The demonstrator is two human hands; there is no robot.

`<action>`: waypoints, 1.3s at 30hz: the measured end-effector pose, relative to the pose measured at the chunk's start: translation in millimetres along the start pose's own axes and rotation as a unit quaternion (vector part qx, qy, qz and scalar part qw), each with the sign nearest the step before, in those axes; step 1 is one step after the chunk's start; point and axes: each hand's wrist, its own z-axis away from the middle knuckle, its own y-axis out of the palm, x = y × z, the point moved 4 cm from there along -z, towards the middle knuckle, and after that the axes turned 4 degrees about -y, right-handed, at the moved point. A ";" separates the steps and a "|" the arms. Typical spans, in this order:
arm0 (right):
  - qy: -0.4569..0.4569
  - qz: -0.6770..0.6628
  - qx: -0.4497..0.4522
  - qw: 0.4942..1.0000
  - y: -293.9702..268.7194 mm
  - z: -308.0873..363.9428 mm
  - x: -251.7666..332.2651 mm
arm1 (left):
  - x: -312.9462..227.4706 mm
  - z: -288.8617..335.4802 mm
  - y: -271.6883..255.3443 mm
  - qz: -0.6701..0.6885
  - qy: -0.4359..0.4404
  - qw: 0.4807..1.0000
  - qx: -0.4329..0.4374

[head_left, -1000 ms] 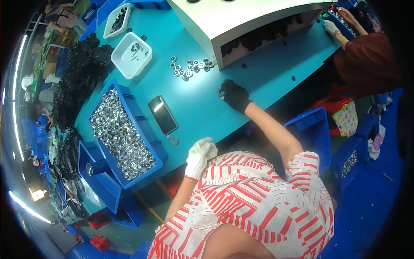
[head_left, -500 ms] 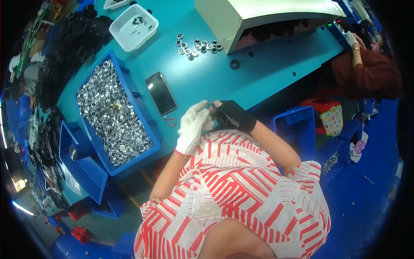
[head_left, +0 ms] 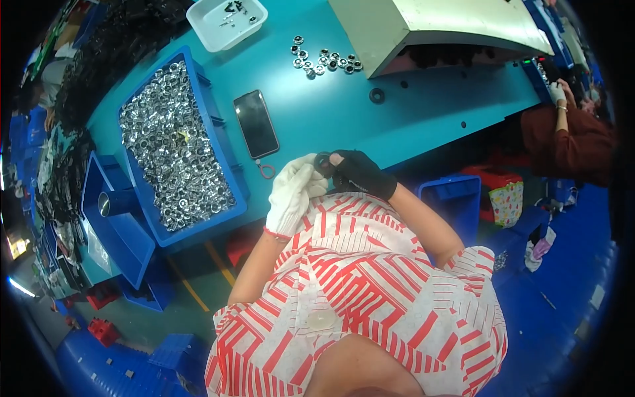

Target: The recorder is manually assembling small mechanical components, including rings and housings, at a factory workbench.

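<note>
On my left, a blue bin (head_left: pixel 215 126) is holding shiny metal parts (head_left: pixel 175 152); a phone (head_left: pixel 256 124) is lying nearby. My white-gloved left hand (head_left: pixel 292 188) is pinching a dark ring (head_left: pixel 323 159) near the near edge of the turquoise table (head_left: pixel 317 112) — my black-gloved right hand (head_left: pixel 364 175) is gripping its other side, fingers curled — and a second ring (head_left: pixel 372 96) is lying beyond.

The teal table (head_left: pixel 324 122) carries a phone (head_left: pixel 257 124). Left of the phone stands a blue bin (head_left: pixel 202 225) of metal rings; beyond it, a white tray (head_left: pixel 225 33); to its far right, loose silver rings (head_left: pixel 332 65), a black ring (head_left: pixel 372 97) and a pale box (head_left: pixel 423 20).
</note>
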 end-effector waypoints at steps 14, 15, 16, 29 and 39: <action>-0.254 0.296 -0.058 0.919 0.2 -21.1 18.0 | -18.1 -5.9 -4.9 0.039 -0.018 0.999 -0.033; -0.277 0.265 -0.055 0.922 -7.3 -27.6 15.1 | -20.4 -5.9 -4.1 0.051 -0.015 0.998 -0.033; -0.301 0.235 -0.051 0.923 -16.2 -35.3 11.4 | -9.9 -9.8 -22.7 0.040 -0.015 0.997 -0.071; -0.089 0.563 -0.351 0.743 -142.7 -138.9 18.5 | -9.3 -5.5 -46.7 0.051 -0.028 0.994 -0.094; -0.188 0.608 -0.304 0.709 -123.8 -134.2 -13.0 | -6.4 -13.6 -47.4 0.065 -0.027 0.994 -0.084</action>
